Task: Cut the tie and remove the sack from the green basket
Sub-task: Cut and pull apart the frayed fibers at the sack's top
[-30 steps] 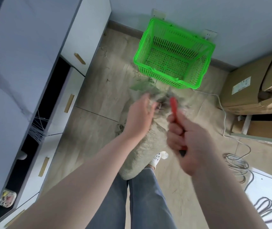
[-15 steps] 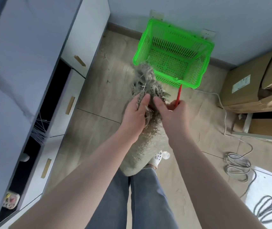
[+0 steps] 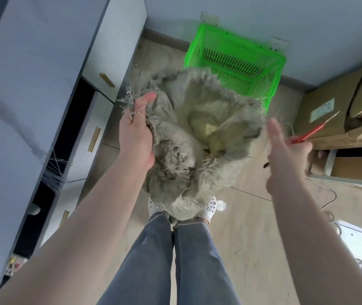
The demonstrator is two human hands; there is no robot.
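Since half a second ago the sack [image 3: 197, 137] mouth is gaping wide where it was bunched, so the tie looks cut. The hands are moving apart: the left hand [image 3: 137, 130] is gripping the frayed rim, the right hand [image 3: 285, 150] is drawing away while holding the red scissors [image 3: 307, 134]. The sack is standing on the floor, outside the green basket [image 3: 237, 60] by the far wall, suggesting removal is done

Storage room or office: white cabinets [image 3: 50, 89], stacked cardboard boxes [image 3: 338, 111] (labelled), loose cables [image 3: 329, 199].
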